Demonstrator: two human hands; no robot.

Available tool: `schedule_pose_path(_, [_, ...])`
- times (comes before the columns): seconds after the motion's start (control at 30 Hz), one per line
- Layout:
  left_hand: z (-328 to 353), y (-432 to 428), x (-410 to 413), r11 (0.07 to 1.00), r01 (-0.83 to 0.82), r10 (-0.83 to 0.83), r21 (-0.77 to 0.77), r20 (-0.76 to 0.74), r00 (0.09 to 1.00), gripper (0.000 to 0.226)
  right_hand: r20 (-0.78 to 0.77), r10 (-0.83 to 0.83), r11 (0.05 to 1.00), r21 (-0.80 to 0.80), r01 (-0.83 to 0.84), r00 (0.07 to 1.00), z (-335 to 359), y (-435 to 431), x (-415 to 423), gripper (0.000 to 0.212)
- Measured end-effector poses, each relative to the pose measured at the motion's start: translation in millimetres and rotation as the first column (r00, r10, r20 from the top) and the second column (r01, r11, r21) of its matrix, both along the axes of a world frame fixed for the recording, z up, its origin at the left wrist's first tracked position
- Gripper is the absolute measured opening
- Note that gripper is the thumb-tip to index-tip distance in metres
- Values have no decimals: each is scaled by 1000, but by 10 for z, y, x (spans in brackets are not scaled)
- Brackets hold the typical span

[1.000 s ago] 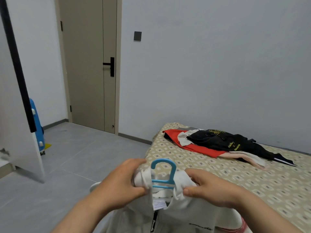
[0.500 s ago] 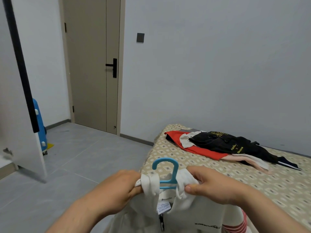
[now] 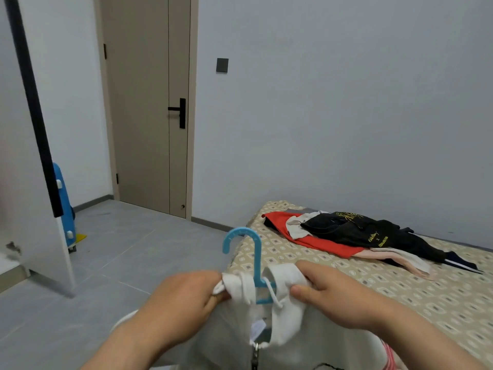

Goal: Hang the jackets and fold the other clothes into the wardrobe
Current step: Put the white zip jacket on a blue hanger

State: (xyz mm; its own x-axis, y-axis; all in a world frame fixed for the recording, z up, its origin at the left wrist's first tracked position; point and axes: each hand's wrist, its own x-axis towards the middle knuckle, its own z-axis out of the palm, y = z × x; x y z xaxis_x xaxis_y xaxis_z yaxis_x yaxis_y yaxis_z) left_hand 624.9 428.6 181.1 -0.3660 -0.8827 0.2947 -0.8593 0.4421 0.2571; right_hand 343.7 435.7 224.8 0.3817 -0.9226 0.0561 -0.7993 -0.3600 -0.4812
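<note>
A white zip jacket hangs on a blue plastic hanger right in front of me, the hook standing up above the collar. My left hand grips the collar on the left of the hook. My right hand pinches the collar on the right. A pile of clothes lies on the bed behind: a black garment with yellow print, a red one and pale ones. The white wardrobe door stands open at the left.
The bed with a patterned beige cover fills the right side. A closed beige room door is at the back. A blue object stands behind the wardrobe door. Grey tiled floor lies between me and the wardrobe.
The hanger hook now stands higher above the collar. Both hands keep hold of the jacket collar, and the view has shifted a little left.
</note>
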Motion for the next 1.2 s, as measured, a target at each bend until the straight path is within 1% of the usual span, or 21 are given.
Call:
schedule_pose_path(0.03, [35, -15, 41, 999, -28, 28, -30, 8, 1000, 26, -12, -13, 1000, -11, 13, 1000, 24, -12, 2, 11])
schedule_pose_path(0.13, [190, -51, 153, 995, -75, 75, -73, 3, 997, 27, -38, -44, 996, -85, 40, 998, 107, -64, 55, 14])
schedule_pose_path(0.23, [488, -98, 287, 986, -116, 114, -117, -26, 993, 27, -61, -22, 962, -272, 5, 998, 336, -149, 224, 21])
schedule_pose_path(0.33, [921, -153, 510, 951, -199, 195, -236, -38, 980, 28, -46, 5, 895, -445, -25, 999, 727, -327, 497, 25])
schedule_pose_path(0.4, [1253, -209, 708, 909, -253, 246, -331, -65, 967, 26, -8, 29, 839, -544, -29, 1000, 1038, -474, 723, 24])
schedule_pose_path(0.47, [1586, -246, 937, 848, -306, 300, -432, -85, 950, 35, 24, 86, 785, -617, -53, 996, 1367, -609, 974, 21])
schedule_pose_path(0.53, [1903, -238, 1184, 785, -348, 344, -512, -106, 933, 40, 43, 139, 742, -666, -75, 989, 1681, -733, 1237, 25])
schedule_pose_path(0.63, [2321, -170, 1481, 719, -410, 364, -561, -199, 910, 36, 81, 189, 669, -740, -68, 979, 2062, -865, 1572, 37])
schedule_pose_path(0.73, [2656, -73, 1733, 643, -461, 353, -612, -297, 887, 44, 143, 228, 585, -811, -18, 963, 2332, -951, 1859, 43])
schedule_pose_path(0.87, [2930, 69, 2020, 488, -489, 403, -723, -311, 861, 50, 208, 251, 509, -859, 54, 945, 2563, -1013, 2174, 44])
schedule_pose_path(0.97, [3037, 99, 2181, 418, -496, 445, -761, -304, 842, 49, 258, 290, 485, -870, 91, 921, 2621, -1069, 2387, 45])
schedule_pose_path(1.03, [3039, 69, 2324, 407, -495, 457, -768, -298, 838, 47, 263, 312, 495, -865, 80, 913, 2595, -1144, 2545, 45])
schedule_pose_path(1.13, [2886, -36, 2565, 457, -480, 462, -749, -261, 847, 39, 248, 334, 549, -835, 27, 909, 2451, -1339, 2787, 43])
schedule_pose_path(1.2, [2697, -165, 2763, 514, -474, 462, -715, -235, 855, 35, 246, 333, 593, -805, 0, 910, 2272, -1545, 2971, 43])
